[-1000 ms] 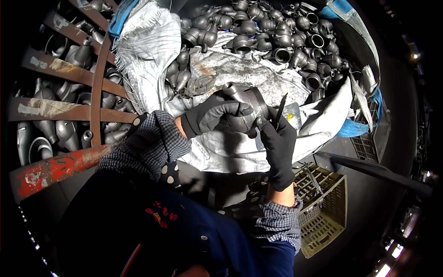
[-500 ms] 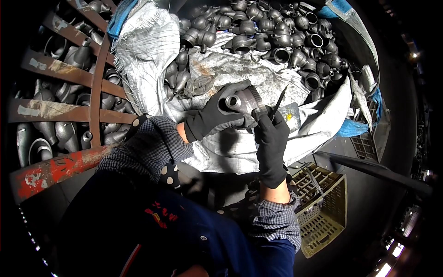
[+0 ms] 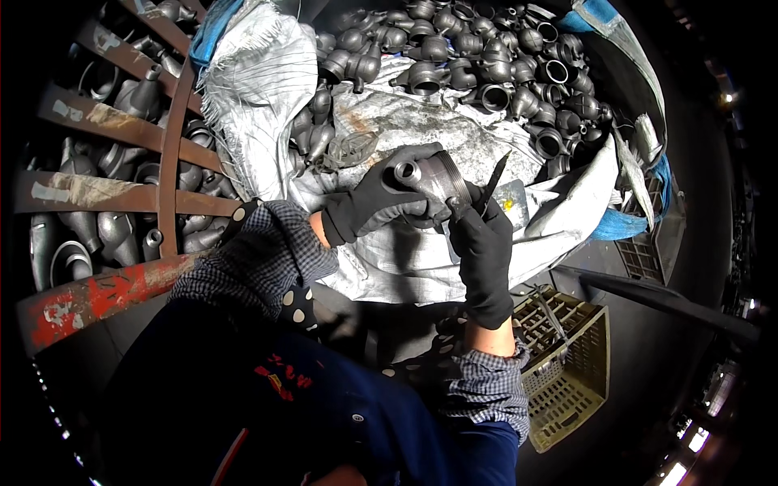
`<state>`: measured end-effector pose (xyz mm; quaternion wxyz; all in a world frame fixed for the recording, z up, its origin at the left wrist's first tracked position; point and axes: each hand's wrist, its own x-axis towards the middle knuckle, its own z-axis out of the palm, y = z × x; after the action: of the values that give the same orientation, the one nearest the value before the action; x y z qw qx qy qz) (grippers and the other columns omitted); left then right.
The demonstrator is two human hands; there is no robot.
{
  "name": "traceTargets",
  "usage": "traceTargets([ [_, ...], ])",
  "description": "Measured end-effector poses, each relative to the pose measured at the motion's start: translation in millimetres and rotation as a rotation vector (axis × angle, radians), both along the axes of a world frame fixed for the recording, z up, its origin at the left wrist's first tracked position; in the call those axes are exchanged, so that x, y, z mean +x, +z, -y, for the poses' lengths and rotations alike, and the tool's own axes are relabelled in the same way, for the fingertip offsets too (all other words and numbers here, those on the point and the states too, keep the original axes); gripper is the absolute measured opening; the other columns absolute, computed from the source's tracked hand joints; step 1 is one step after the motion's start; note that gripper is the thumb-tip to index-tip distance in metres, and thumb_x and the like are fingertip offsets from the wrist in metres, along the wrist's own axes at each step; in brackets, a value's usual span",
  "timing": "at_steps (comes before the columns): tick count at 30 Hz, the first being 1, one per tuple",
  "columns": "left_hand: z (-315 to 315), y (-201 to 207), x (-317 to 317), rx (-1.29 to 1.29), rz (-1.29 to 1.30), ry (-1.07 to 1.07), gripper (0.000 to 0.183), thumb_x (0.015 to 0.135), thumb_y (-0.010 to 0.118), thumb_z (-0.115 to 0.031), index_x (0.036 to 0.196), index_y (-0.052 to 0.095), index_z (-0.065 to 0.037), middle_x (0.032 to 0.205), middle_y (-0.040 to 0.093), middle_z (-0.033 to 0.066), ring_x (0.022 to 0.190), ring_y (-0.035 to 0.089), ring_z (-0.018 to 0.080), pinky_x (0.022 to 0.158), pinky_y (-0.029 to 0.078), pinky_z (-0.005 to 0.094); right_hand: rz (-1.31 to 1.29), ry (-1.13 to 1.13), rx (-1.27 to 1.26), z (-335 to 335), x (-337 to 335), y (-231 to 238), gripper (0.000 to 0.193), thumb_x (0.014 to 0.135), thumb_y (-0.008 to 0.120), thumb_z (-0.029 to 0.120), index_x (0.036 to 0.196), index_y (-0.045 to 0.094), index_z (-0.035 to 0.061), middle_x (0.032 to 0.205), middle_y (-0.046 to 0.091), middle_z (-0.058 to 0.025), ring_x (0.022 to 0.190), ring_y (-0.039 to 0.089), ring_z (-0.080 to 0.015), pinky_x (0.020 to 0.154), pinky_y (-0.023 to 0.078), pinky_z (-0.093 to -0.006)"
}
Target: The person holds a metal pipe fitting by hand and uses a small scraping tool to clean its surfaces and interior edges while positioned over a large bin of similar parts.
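My gloved left hand (image 3: 377, 198) is wrapped round a grey metal casting (image 3: 442, 176). The part has a short round spout facing up and a ribbed, wider rim on its right. In my gloved right hand (image 3: 484, 251) is a dark, narrow tool with a pointed blade (image 3: 498, 172), its tip sticking up and away from me. The fingers of that hand sit close beside the ribbed rim; whether the tool touches the casting is hidden by them.
Many similar castings (image 3: 494, 61) lie heaped at the back on a white woven sack (image 3: 405, 113) with blue straps. A brown slatted metal crate (image 3: 168, 154) holding more castings stands left. A yellowish plastic basket (image 3: 571, 381) is at lower right, near a dark bar (image 3: 648, 300).
My right hand has moved slightly right and toward me, along with the blade. More of the casting's ribbed rim shows, as the casting has turned a little.
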<state>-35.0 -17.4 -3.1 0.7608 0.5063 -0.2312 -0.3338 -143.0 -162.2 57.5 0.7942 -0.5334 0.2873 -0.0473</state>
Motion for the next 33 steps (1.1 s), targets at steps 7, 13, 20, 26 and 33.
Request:
traceTargets([
  [7,5.0,-3.8,-2.2,0.104,0.275,0.071,0.084,0.067,0.084,-0.022,0.137,0.042,-0.007,0.119,0.051,0.0048,0.107,0.053,0.0144,0.095,0.043,0.0299,-0.091,0.032,-0.197,-3.5,6.2,1.0,0.020,0.087,0.065,0.019,0.093,0.068,0.0000,0.060,0.046,0.0082,0.052,0.035,-0.0014,0.048,0.025,-0.0204],
  [13,2.5,10.3,-2.1,-0.004,-0.387,-0.048,0.057,0.080,0.072,-0.015,0.128,0.048,0.003,0.110,0.063,0.0119,0.100,0.064,0.0189,0.084,0.055,0.0304,0.012,0.064,-0.171,6.2,-1.6,2.6,0.036,0.088,0.060,0.012,0.122,0.058,-0.0015,0.065,0.048,0.0077,0.053,0.038,-0.0002,0.049,0.027,-0.0170],
  [20,-0.3,10.5,6.4,0.005,-0.634,-0.082,0.045,0.090,0.057,-0.025,0.123,0.050,0.004,0.115,0.061,0.0152,0.097,0.065,0.0223,0.085,0.055,0.0352,0.209,-0.076,-0.306,2.4,-4.1,10.8,0.035,0.096,0.050,0.013,0.129,0.053,0.0000,0.103,0.068,-0.0080,0.052,0.041,-0.0019,0.047,0.031,-0.0182],
  [26,3.9,1.2,4.3,-0.037,-0.597,-0.063,0.036,0.091,0.057,-0.023,0.120,0.054,0.000,0.110,0.062,0.0100,0.095,0.065,0.0205,0.082,0.056,0.0325,0.297,0.183,-0.605,-6.8,-5.8,-1.2,0.050,0.088,0.044,-0.006,0.138,0.046,0.0041,0.131,0.055,-0.0110,0.100,0.061,-0.0141,0.078,0.049,-0.0231],
  [33,-2.7,-7.1,14.0,-0.116,-0.681,-0.127,0.046,0.090,0.057,-0.028,0.125,0.050,0.001,0.115,0.061,0.0118,0.104,0.062,0.0211,0.093,0.050,0.0348,0.210,-0.035,-0.282,-2.3,-4.8,9.0,0.035,0.098,0.047,0.018,0.129,0.052,0.0007,0.087,0.068,-0.0074,0.048,0.037,0.0006,0.045,0.028,-0.0160],
])
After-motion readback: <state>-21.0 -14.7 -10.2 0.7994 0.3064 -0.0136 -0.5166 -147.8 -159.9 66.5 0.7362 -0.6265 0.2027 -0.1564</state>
